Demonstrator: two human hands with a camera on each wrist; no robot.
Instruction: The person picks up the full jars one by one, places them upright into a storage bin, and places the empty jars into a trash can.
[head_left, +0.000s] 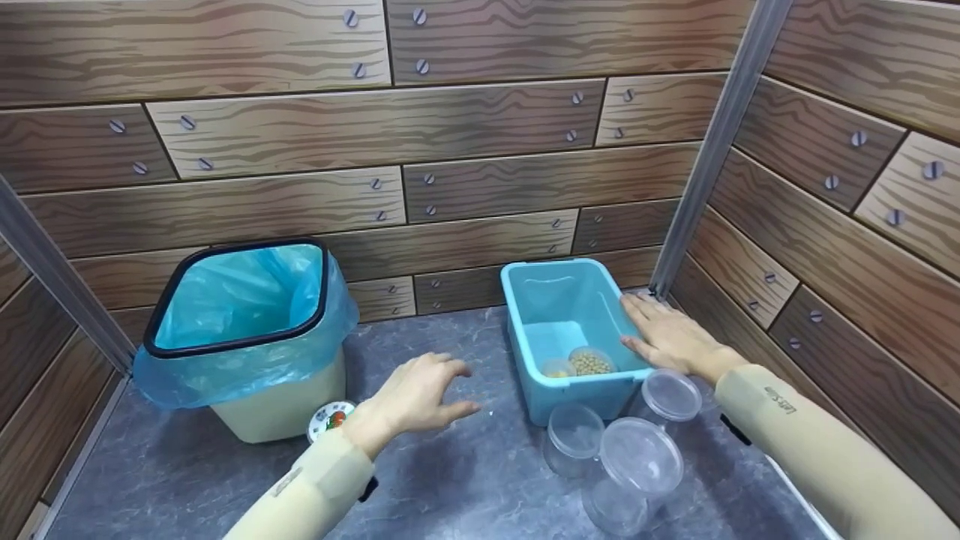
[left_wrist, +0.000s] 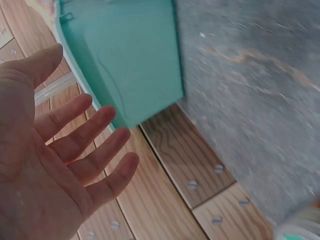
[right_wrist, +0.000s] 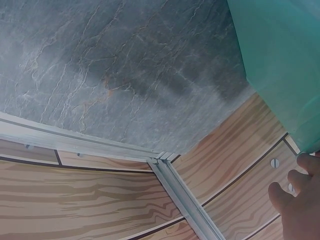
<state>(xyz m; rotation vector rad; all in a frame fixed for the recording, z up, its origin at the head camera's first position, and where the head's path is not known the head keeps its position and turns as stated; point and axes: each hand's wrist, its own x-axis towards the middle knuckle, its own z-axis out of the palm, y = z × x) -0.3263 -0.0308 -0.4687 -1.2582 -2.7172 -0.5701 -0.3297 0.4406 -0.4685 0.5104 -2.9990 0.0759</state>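
Note:
In the head view a blue plastic box stands at the back right. Inside its front end lie a clear tub of round beige beans and a smaller tub with yellowish contents. My right hand lies at the box's right rim, fingers extended; in the right wrist view its fingertips are beside the box wall. My left hand hovers over the table left of the box, holding nothing. The left wrist view shows its palm, with fingers spread in front of the box.
Several clear plastic jars, among them a front one, stand close before the blue box. At left is a waste bin lined with a blue bag. A round printed lid shows beside it. Wood-patterned walls enclose the table.

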